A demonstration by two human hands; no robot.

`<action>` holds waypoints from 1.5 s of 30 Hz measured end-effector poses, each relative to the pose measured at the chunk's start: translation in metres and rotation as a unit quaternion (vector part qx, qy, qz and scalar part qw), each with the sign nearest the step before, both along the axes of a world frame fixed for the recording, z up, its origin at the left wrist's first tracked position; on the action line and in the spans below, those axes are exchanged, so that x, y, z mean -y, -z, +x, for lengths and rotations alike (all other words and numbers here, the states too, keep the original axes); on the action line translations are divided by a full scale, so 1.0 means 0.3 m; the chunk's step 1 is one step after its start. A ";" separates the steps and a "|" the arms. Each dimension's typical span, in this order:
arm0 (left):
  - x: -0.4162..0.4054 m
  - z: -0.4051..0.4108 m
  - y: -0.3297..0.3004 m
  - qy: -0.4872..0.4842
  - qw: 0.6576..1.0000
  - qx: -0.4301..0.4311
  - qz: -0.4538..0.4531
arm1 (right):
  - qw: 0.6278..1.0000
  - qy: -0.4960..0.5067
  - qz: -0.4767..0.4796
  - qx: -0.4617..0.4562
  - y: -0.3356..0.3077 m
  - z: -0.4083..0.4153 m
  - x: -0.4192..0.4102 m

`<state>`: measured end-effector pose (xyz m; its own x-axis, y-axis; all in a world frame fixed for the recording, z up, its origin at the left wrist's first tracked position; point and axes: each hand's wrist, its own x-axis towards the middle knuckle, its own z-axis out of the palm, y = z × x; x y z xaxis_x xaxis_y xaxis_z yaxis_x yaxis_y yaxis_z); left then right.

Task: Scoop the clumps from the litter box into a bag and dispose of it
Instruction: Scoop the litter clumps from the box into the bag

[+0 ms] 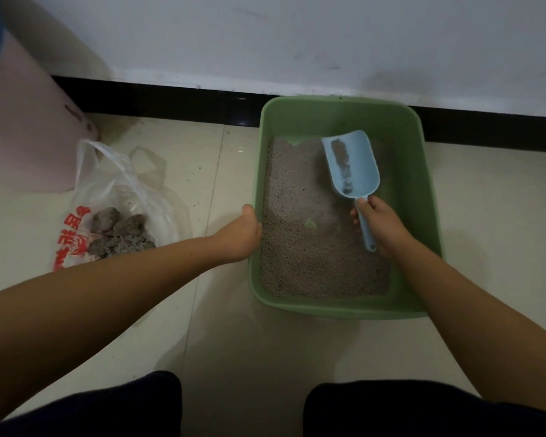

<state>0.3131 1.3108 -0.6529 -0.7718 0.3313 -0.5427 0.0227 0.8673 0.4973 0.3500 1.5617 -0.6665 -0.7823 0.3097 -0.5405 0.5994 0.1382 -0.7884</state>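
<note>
While the left hand [245, 233] grips the box [424, 171] rim, the right hand's [380, 227] fingers [358, 212] grasp the scoop [352, 165], nearly empty. Scooping seems the step in hand; next calls for digging out another clump for the bag [120, 197].

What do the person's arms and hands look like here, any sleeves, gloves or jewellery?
Both forearms are bare up to the frame edge, with no sleeve in view. The left hand and right hand wear no gloves, and no watch, bracelet or ring shows. At the bottom of the view, the knees are covered in dark clothing.
</note>
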 end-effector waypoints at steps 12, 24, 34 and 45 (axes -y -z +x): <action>0.591 -0.027 -0.006 -0.207 0.947 -0.240 -0.047 | 0.883 -0.398 0.237 -0.074 -0.400 -0.033 0.337; 0.968 0.057 0.080 -0.360 0.932 -0.016 -0.036 | 0.655 -0.636 0.401 -0.077 -0.343 -0.232 0.969; 0.947 0.041 0.047 -0.308 0.944 -0.069 -0.097 | 0.563 -0.607 0.543 -0.142 -0.440 -0.239 0.979; 0.290 0.018 -0.130 -0.023 0.994 -0.080 0.066 | 0.876 -0.183 0.446 -0.027 -0.577 -0.097 0.083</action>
<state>0.3185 1.2237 -0.6140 -0.8608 0.3532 -0.3664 0.0713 0.7966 0.6002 0.3210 1.5367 -0.4933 -0.9346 0.3126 -0.1698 0.3509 0.8888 -0.2947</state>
